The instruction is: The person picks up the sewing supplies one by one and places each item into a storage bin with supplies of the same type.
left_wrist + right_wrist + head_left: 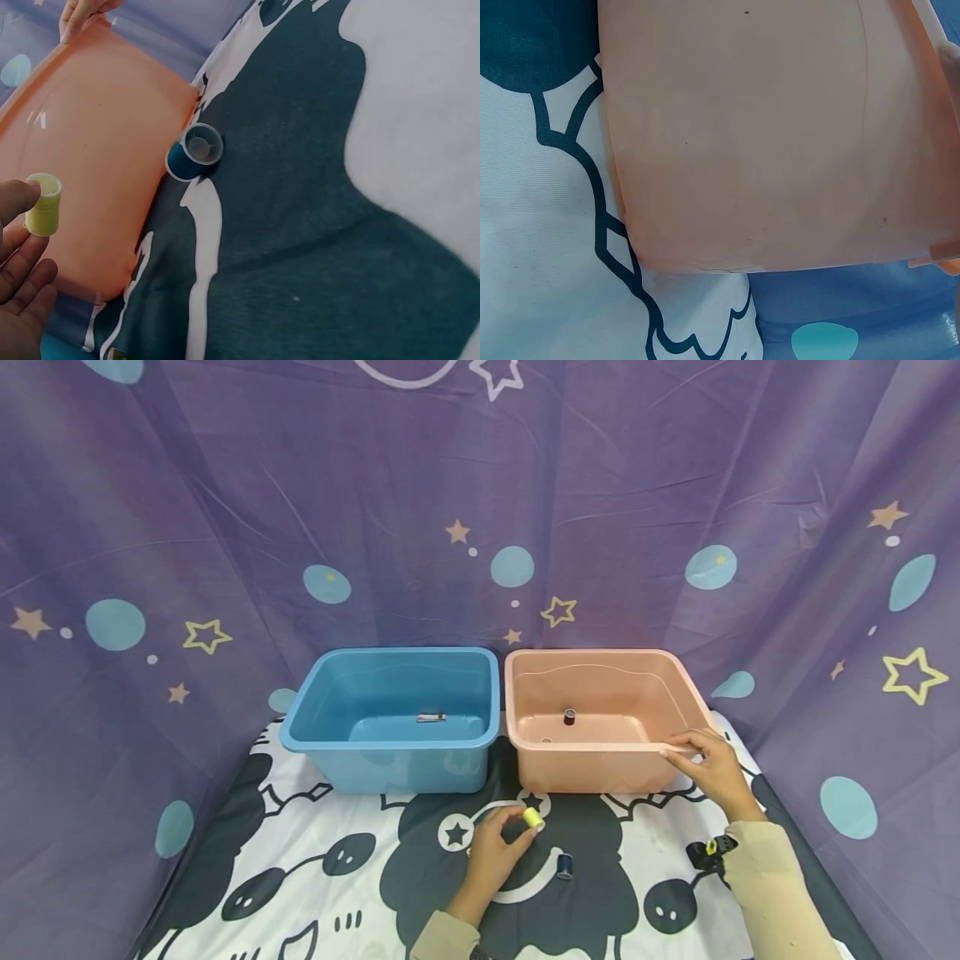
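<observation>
My left hand (495,850) pinches a small yellow thread spool (533,818) between thumb and fingers, above the cloth in front of the peach tub. In the left wrist view the yellow spool (43,206) shows its pale end. Near that hand a dark blue thread spool (565,866) lies on the cloth. At the front right corner of the peach plastic tub (585,768), my right hand (712,768) grips the rim with thumb and fingers. A dark brown spool (569,717) is inside this tub. Only the tub's wall (765,150) and a fingertip show in the right wrist view.
Left of the peach tub, close beside it, stands a blue tub (397,768) with a small nail clipper-like metal item (431,717) inside. A black-and-white patterned cloth (337,810) covers the table. Behind the tubs hangs a purple curtain (420,468).
</observation>
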{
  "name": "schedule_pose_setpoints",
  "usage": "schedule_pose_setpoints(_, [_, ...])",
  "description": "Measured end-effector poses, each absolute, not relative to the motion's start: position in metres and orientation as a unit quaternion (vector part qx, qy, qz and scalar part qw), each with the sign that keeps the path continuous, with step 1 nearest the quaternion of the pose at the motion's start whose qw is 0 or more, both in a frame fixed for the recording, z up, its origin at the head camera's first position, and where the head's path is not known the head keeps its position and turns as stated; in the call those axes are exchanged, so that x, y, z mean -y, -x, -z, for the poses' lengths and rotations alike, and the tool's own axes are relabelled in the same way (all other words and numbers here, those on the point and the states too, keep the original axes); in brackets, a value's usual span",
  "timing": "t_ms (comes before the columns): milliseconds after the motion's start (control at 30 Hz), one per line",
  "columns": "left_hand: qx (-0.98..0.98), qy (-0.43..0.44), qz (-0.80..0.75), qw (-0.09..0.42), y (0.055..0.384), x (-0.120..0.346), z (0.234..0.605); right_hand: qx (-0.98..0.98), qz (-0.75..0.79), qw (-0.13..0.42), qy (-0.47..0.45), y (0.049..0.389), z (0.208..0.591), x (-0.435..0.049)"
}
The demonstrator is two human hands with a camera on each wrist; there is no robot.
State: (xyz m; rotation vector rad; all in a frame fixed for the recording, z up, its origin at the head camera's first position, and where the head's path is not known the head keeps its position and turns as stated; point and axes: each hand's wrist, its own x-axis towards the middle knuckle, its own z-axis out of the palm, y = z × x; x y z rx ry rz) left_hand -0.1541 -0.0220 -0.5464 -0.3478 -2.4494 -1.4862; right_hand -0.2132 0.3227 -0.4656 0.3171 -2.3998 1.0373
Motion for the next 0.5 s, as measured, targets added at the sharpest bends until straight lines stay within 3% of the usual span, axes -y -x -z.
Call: schedule_pose_setpoints(500, [0.83, 0.129, 0.529, 0.119, 0.153, 0.02, 0.524, 0.882, -0.383, 0.25, -0.113, 0.212, 0.465, -0.322])
